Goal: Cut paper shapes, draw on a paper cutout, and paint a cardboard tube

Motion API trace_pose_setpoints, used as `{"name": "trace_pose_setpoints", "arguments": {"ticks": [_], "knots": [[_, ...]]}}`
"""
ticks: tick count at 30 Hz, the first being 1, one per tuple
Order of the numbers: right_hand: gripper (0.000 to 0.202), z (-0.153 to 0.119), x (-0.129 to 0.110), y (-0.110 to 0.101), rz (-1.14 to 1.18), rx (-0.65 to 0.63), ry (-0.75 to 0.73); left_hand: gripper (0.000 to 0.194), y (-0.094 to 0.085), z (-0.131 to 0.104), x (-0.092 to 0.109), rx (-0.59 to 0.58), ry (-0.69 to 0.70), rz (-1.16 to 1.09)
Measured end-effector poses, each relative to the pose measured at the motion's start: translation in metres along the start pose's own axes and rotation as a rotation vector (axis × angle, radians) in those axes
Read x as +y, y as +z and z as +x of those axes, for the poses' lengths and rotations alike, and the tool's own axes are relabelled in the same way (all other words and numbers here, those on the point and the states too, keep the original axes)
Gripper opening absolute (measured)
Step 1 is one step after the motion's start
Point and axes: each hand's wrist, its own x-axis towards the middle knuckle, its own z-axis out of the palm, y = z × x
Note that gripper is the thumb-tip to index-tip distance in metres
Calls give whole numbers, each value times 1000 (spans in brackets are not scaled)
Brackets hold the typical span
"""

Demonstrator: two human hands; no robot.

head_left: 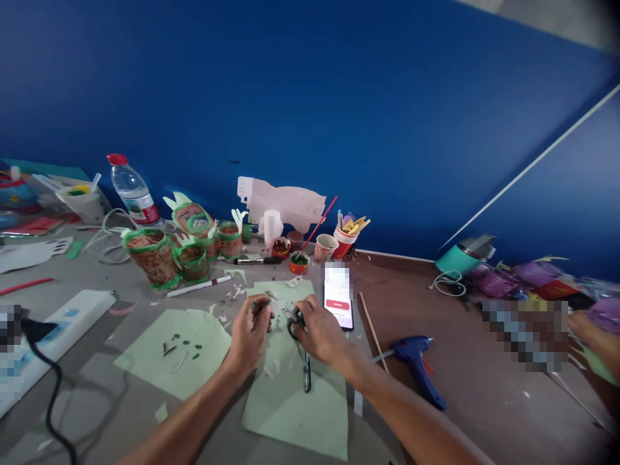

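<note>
Over the upper part of a pale green paper sheet (295,413), my right hand (316,326) is closed on a pair of scissors (292,323) with dark handles. My left hand (252,326) is just to their left, its fingers pinched round a small pale piece too small to make out clearly. Small white scraps lie on the sheet beneath both hands. A dark pen (307,371) rests on the same sheet below my right hand. On the left, a second green sheet (194,374) bears small dark green pieces and thin scraps.
A lit phone (345,316), a wooden stick (372,329) and a blue glue gun (417,365) lie to the right. Painted pots (155,261), a bottle (133,194) and paper cups (326,247) stand behind. A white power strip (82,320) is at left; another person's hand (593,332) at far right.
</note>
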Motion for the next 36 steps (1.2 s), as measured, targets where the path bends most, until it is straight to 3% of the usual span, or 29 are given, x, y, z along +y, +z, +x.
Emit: {"name": "trace_pose_setpoints", "arguments": {"ticks": [7, 11, 17, 22, 28, 31, 33, 36], "knots": [[16, 6, -4, -6, -127, 101, -50, 21, 2, -2, 5, -2, 18, -2], [16, 14, -11, -2, -111, 45, -152, 20, 2, -5, 6, -21, 10, 57], [16, 27, -18, 14, -106, 4, -216, 12, 4, -13, 4, -43, 102, 191], [20, 31, -20, 23, -76, -10, -225, 10, 7, -18, 12, -145, 267, 352], [15, 35, -18, 23, -75, -31, -209, 12, 7, -22, 17, -207, 315, 391], [11, 37, -14, 14, 94, -23, -168, 9, 6, -20, 16, -162, 256, 294], [9, 37, -11, 6, 403, -1, -89, 9, 6, -15, 16, -72, 156, 162], [7, 35, -4, -4, 516, 7, 6, 15, 6, -5, 17, 62, 42, -37]]}}
